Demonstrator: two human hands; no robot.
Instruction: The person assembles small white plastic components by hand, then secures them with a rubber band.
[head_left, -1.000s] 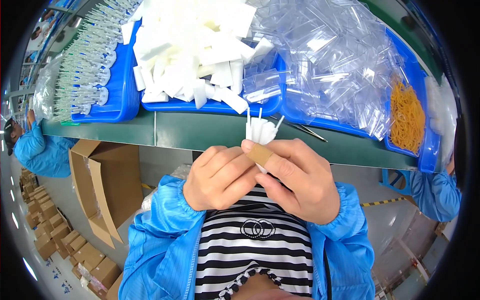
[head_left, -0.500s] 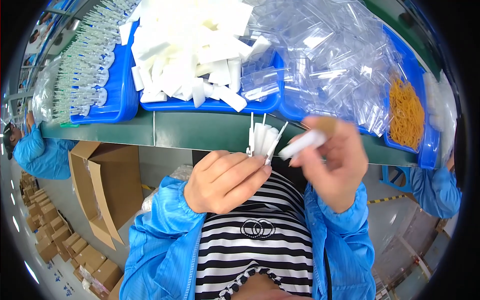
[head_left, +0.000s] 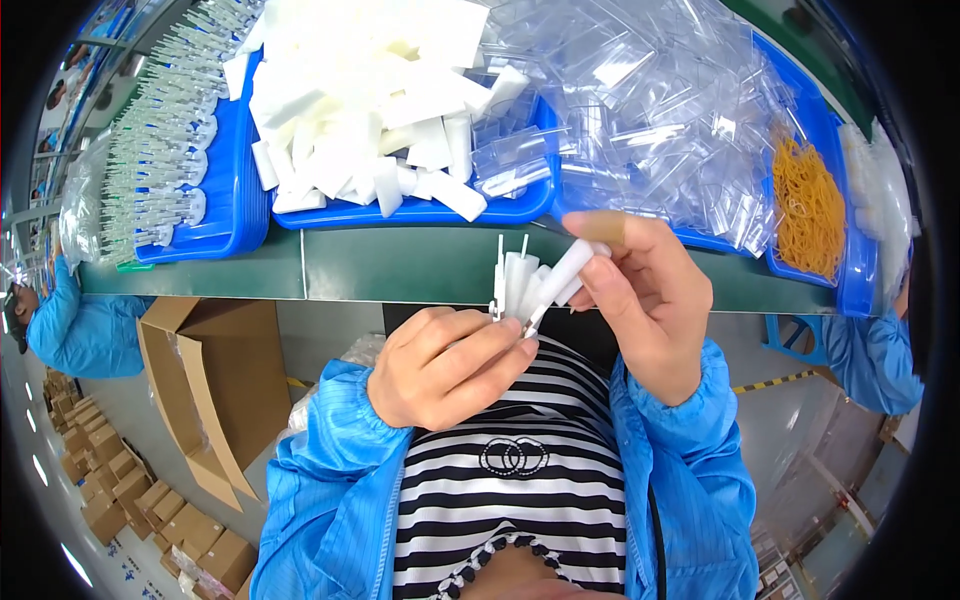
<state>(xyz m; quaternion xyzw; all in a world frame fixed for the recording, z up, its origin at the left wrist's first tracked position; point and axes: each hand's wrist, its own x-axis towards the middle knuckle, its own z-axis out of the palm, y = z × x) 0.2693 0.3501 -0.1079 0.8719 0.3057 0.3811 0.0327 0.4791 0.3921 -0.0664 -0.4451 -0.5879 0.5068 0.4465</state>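
Note:
Closed around several thin white plastic sticks [head_left: 500,265] is my left hand [head_left: 440,365], above the near edge of the bench. White foam sleeves [head_left: 518,278] cover some of those sticks, and bare tips poke up from others. My right hand [head_left: 655,310] pinches a white foam piece [head_left: 568,268] between thumb and fingers. That piece slants against the right side of the bundle and hides the tip of the stick there. A tan covering [head_left: 597,229] sits on a right fingertip. The sticks' lower ends are mostly hidden by my left fingers.
A blue tray [head_left: 420,213] on the green bench [head_left: 380,265] is heaped with white foam pieces [head_left: 370,100]. Clear plastic sleeves [head_left: 650,120] and yellow rubber bands [head_left: 808,210] lie to its right. Thin white instruments [head_left: 160,150] fill stacked trays at left. An open carton [head_left: 230,370] stands below the bench.
My right hand has moved left and slightly up, bringing the foam piece against the bundle's right-hand stick, whose bare tip showed before. My left hand has stayed nearly still.

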